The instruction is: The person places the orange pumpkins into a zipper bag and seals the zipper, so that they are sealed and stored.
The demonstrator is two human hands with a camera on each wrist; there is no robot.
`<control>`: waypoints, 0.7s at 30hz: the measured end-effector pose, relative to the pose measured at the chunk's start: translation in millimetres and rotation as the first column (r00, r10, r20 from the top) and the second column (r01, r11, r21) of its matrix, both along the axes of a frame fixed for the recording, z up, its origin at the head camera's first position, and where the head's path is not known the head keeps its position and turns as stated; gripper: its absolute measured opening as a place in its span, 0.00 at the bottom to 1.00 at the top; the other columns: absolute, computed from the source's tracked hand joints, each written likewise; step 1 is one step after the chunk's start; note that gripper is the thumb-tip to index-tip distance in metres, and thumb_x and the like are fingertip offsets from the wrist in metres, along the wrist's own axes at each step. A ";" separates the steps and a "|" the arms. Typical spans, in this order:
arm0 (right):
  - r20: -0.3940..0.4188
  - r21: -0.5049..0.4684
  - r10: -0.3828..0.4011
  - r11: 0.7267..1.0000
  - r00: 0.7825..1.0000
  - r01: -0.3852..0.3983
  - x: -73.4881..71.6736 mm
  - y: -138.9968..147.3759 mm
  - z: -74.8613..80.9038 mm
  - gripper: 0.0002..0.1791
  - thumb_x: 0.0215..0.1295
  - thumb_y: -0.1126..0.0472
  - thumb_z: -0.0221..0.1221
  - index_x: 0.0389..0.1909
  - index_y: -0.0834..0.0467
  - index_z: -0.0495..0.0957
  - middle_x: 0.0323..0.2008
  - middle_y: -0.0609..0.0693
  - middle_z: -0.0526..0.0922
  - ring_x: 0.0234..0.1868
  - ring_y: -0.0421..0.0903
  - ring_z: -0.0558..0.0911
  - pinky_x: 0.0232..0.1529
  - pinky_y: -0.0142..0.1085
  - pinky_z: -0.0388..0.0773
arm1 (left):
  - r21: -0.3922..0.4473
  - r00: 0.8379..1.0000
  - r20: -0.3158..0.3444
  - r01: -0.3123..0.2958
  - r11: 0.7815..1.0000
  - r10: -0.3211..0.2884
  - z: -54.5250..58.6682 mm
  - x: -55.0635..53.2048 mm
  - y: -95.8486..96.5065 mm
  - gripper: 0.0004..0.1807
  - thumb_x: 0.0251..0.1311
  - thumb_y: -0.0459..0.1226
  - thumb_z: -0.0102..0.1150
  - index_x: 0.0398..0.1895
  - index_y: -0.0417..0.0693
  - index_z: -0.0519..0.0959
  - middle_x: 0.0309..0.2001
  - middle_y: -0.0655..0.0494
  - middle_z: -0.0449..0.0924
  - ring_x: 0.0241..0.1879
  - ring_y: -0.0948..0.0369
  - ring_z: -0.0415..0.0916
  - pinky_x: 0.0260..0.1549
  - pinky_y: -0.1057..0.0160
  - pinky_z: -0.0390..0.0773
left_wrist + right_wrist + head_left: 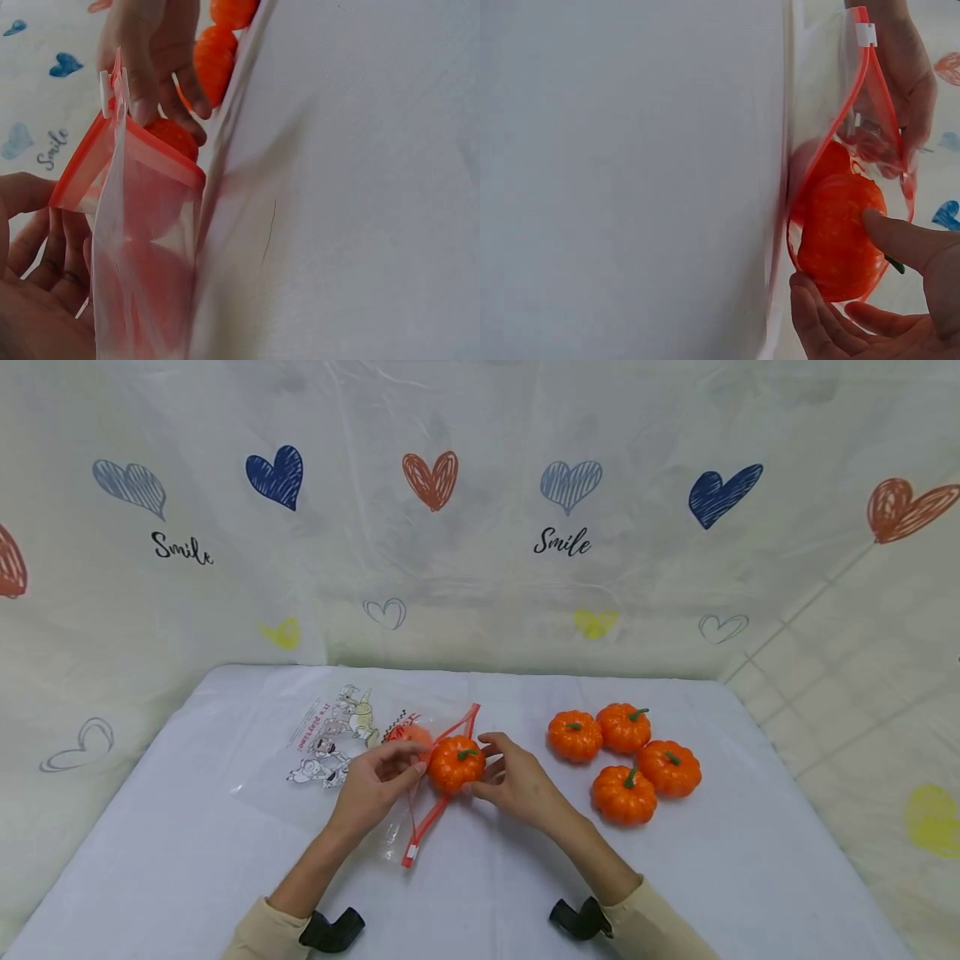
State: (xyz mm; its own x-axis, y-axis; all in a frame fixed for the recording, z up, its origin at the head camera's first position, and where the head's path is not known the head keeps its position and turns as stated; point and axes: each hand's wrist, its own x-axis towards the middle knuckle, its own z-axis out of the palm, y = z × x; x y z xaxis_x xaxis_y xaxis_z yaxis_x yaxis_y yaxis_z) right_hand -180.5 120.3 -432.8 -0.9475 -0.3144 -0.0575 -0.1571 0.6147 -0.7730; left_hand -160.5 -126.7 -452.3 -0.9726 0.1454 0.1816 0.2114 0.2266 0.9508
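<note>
A clear zip bag with a red zip edge and printed cartoon figures lies on the table, its mouth spread toward the right. My left hand pinches the upper rim of that mouth between thumb and fingers, as the left wrist view shows. At the opening, my right hand holds a small orange pumpkin with a green stem, thumb on its side and fingers below. Partly inside the mouth in the right wrist view, it sits against another pumpkin seen through the plastic.
Several more orange pumpkins stand grouped on the white-covered table, right of my right hand. A white zip slider sits at one end of the bag's red edge. Behind the table hangs a heart-printed sheet.
</note>
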 end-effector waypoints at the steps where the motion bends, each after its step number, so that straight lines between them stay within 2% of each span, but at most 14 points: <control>1: -0.002 -0.004 -0.002 1.000 1.000 0.002 -0.9 -0.6 -0.7 0.39 0.60 0.57 0.75 0.71 0.56 0.69 0.59 0.53 0.82 0.50 0.48 0.86 0.50 0.43 0.88 | -0.001 1.000 0.000 -0.002 1.000 0.002 -0.3 -0.2 -0.1 0.13 0.68 0.37 0.66 0.54 0.50 0.85 0.43 0.48 0.81 0.41 0.62 0.78 0.44 0.73 0.81; 8: 0.006 -0.081 -0.049 0.995 0.999 0.050 -7.2 -5.3 -3.5 0.32 0.60 0.58 0.75 0.64 0.54 0.74 0.60 0.52 0.82 0.53 0.50 0.86 0.52 0.44 0.87 | 0.005 1.000 0.018 -0.017 1.000 0.016 0.4 0.3 -0.6 0.14 0.68 0.35 0.65 0.55 0.50 0.85 0.46 0.49 0.81 0.43 0.61 0.78 0.45 0.74 0.81; 13: -0.001 -0.125 -0.055 0.991 0.998 0.054 -10.5 -5.8 -5.5 0.29 0.60 0.59 0.75 0.61 0.55 0.76 0.59 0.52 0.83 0.53 0.51 0.87 0.53 0.46 0.87 | 0.004 1.000 0.025 -0.014 1.000 0.013 0.6 0.1 -0.8 0.14 0.68 0.37 0.66 0.55 0.51 0.85 0.47 0.49 0.81 0.44 0.60 0.78 0.45 0.74 0.81; 21: -0.029 -0.104 -0.022 0.994 0.999 0.019 -15.7 -5.5 -8.9 0.27 0.62 0.62 0.73 0.61 0.53 0.78 0.49 0.52 0.83 0.46 0.47 0.86 0.47 0.41 0.87 | 0.010 1.000 0.020 -0.013 1.000 0.013 -1.0 -0.6 -1.5 0.14 0.68 0.37 0.65 0.55 0.51 0.85 0.46 0.49 0.81 0.44 0.59 0.78 0.45 0.74 0.81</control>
